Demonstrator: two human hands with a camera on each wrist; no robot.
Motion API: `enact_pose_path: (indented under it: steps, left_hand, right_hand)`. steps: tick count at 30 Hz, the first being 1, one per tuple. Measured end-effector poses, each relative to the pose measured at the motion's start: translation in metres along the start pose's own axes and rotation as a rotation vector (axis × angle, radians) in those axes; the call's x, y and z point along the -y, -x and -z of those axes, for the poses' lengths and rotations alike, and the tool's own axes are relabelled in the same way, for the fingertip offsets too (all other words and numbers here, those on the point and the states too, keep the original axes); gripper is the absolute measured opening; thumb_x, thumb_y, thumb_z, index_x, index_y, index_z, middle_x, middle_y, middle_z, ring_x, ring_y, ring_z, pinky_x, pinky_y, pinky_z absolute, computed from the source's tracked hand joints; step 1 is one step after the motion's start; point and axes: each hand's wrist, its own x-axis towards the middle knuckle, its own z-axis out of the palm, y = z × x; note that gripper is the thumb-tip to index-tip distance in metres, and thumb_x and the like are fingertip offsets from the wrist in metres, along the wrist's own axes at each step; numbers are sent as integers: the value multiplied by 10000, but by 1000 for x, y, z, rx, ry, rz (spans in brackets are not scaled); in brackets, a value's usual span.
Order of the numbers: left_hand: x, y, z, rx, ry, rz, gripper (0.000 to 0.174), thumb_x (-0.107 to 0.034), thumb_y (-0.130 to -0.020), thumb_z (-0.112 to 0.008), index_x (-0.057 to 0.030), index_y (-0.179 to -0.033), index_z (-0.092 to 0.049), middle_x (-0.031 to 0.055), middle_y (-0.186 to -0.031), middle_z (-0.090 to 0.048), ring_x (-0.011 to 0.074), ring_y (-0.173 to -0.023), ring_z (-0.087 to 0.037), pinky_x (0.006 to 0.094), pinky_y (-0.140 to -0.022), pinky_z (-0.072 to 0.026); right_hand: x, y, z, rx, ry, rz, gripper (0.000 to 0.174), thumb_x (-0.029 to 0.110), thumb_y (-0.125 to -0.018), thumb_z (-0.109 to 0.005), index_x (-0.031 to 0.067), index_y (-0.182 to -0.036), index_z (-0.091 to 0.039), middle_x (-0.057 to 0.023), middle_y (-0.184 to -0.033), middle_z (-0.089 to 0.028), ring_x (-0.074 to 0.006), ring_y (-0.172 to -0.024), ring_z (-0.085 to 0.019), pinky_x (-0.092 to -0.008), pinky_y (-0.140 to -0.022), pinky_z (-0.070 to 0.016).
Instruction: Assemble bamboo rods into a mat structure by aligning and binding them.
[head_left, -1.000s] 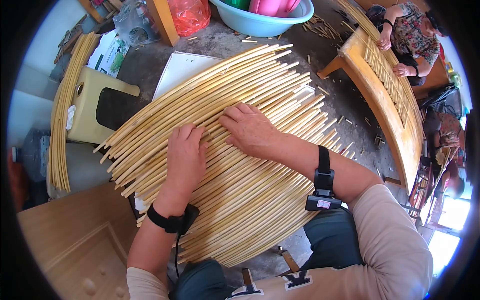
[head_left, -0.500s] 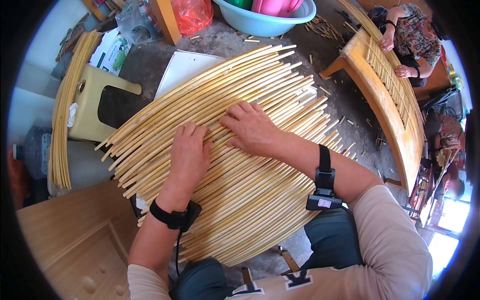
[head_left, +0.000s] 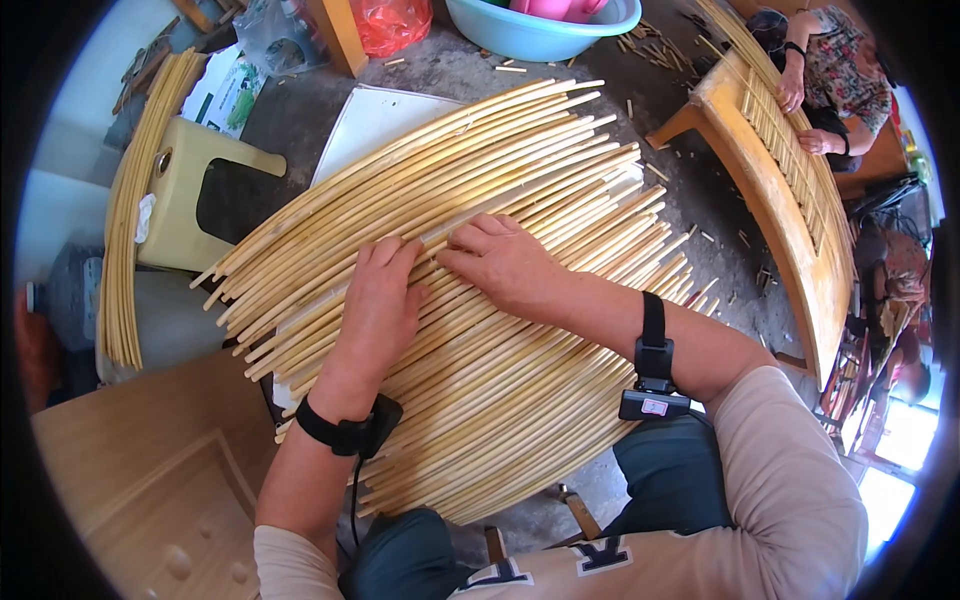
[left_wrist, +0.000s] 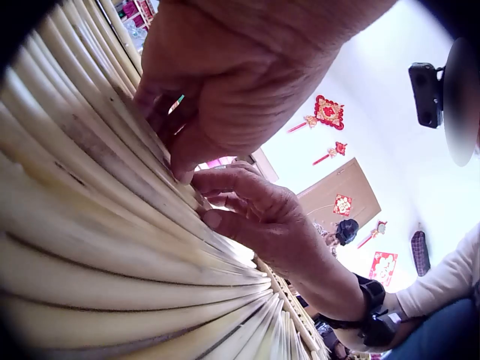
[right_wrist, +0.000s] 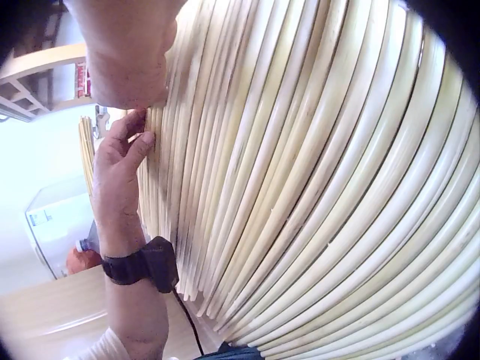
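Observation:
A wide layer of pale yellow rods [head_left: 510,400] lies before the person, side by side and joined by thin cross strands. Near its middle, the left hand [head_left: 378,300] bends its fingers over a rod. Close to its right, the right hand [head_left: 510,265] pinches rods between thumb and fingers. The left wrist view shows the right hand [left_wrist: 259,214] with thumb and forefinger at a rod, beside the left hand [left_wrist: 232,75]. In the right wrist view the left hand's [right_wrist: 120,180] thumb and fingers hold a rod's edge. Undersides of the fingertips are partly hidden.
A bundle of rods [head_left: 135,220] leans on a cream stool [head_left: 185,205] at left. Behind are a white board [head_left: 365,130] and a blue basin [head_left: 540,38]. At right, another person works at a wooden table [head_left: 745,140]. Short rod pieces lie on the floor.
The rods above the hands stand farther from those below, with a wider gap between them. The right hand has moved slightly down and right; the left hand has shifted a little right.

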Motion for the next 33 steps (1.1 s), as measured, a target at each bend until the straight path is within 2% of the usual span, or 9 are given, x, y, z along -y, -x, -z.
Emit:
enact_pose_path:
  steps: [2,9,11,12,17,27,29,33]
  left_hand:
    - [-1,0,-1,14,-13,26,469,53,-667,-676,13,-1120,-562,151,-1083,-542,349,-1020,-477,390,-890,-416]
    - [-2,2,-7,-31,-46,30,485,65,-666,-671,5,-1133,-557,152,-1106,-539,347,-1043,-480,392,-905,-414]
    - [-3,2,-8,-44,-44,40,486,64,-664,-675,1,-1131,-559,151,-1113,-541,347,-1052,-482,390,-908,-415]
    - [-4,2,-7,-43,-44,40,486,64,-664,-675,1,-1131,-559,151,-1113,-541,347,-1052,-482,390,-908,-415]
    - [-5,1,-5,-44,-17,52,480,64,-662,-677,7,-1126,-564,145,-1109,-548,342,-1047,-489,384,-904,-422]
    - [-4,0,-4,-31,-40,64,476,55,-668,-678,18,-1129,-568,149,-1106,-557,339,-1051,-497,380,-902,-428]
    - [-2,1,-3,-40,-33,48,470,53,-670,-678,19,-1126,-573,149,-1100,-563,337,-1047,-501,377,-898,-430]
    - [-1,0,-4,-47,-7,41,450,43,-675,-678,17,-1114,-580,145,-1083,-568,336,-1036,-505,379,-889,-433]
  right_hand:
    - [-1,1,-2,20,-1,-8,251,121,-753,-541,79,-995,-595,-55,-947,-522,-236,-956,-502,-351,-801,-426]
    - [-2,-8,5,70,-13,-6,281,118,-755,-557,70,-1030,-586,-63,-955,-533,-245,-942,-507,-363,-806,-426]
    - [0,-10,0,-68,-36,-31,325,129,-750,-589,70,-1069,-580,-73,-993,-541,-258,-957,-505,-369,-814,-420]
    - [0,-10,-1,-68,-36,-32,325,129,-750,-589,70,-1069,-580,-73,-993,-541,-258,-957,-505,-369,-814,-420]
    - [2,-14,3,62,-26,-90,346,139,-735,-626,74,-1071,-578,-76,-1032,-537,-261,-979,-498,-374,-832,-411]
    - [0,-18,3,108,-38,-107,293,143,-722,-644,80,-1003,-593,-74,-995,-539,-261,-992,-503,-389,-816,-430]
    - [1,-20,7,223,-53,-160,371,144,-692,-701,97,-1042,-587,-70,-1032,-533,-268,-1028,-487,-382,-865,-414]
    - [-1,-19,9,231,-73,-153,385,146,-690,-704,101,-1054,-588,-71,-1044,-534,-272,-1027,-486,-383,-864,-417]
